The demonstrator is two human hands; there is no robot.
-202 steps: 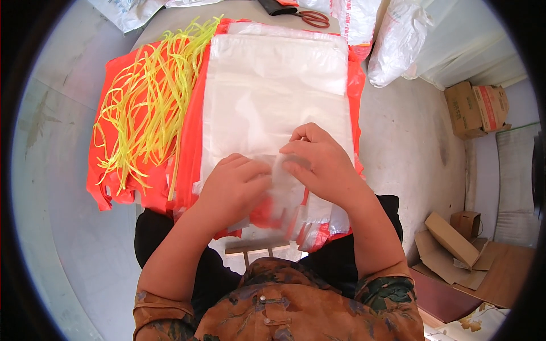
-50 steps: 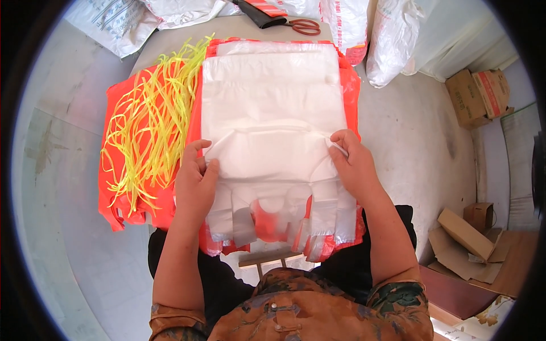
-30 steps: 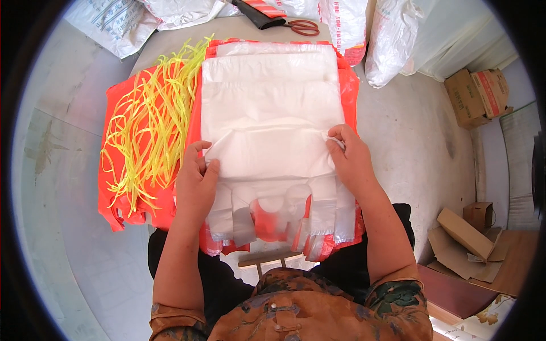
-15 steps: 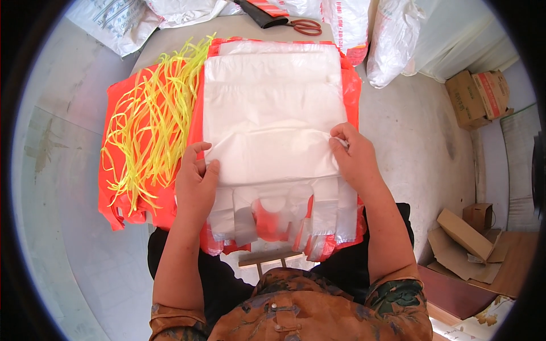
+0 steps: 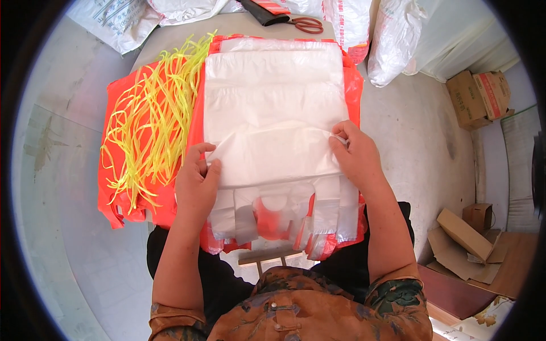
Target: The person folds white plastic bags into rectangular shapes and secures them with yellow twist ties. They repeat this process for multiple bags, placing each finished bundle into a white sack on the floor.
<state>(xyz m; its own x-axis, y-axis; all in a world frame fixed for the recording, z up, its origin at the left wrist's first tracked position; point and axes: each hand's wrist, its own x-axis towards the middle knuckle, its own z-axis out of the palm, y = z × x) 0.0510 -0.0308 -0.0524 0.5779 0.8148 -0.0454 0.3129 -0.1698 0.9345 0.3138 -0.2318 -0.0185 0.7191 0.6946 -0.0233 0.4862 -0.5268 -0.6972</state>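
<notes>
A stack of clear, whitish plastic bags (image 5: 273,102) lies before me, its handle ends hanging toward my lap. Beneath it red plastic (image 5: 354,91) sticks out on both sides. My left hand (image 5: 198,173) pinches the left edge of the top plastic bag (image 5: 276,150) between thumb and fingers. At the opposite edge my right hand (image 5: 355,153) pinches the same bag. Between the hands the film is drawn across with a slight raised fold. Left of the stack, a bundle of yellow plastic strips (image 5: 151,125) is spread over red plastic bags (image 5: 116,165).
Red-handled scissors (image 5: 307,24) lie at the far edge of the table (image 5: 222,25). White sacks (image 5: 116,25) stand behind it, with another white sack (image 5: 395,42) at the right. Cardboard boxes (image 5: 475,99) and flattened cardboard (image 5: 463,244) are on the right side. A stool (image 5: 270,257) shows below.
Both hands keep their pinch on the bag's edges. The film between them has lifted slightly into a more curved fold, and the right hand is a touch farther away.
</notes>
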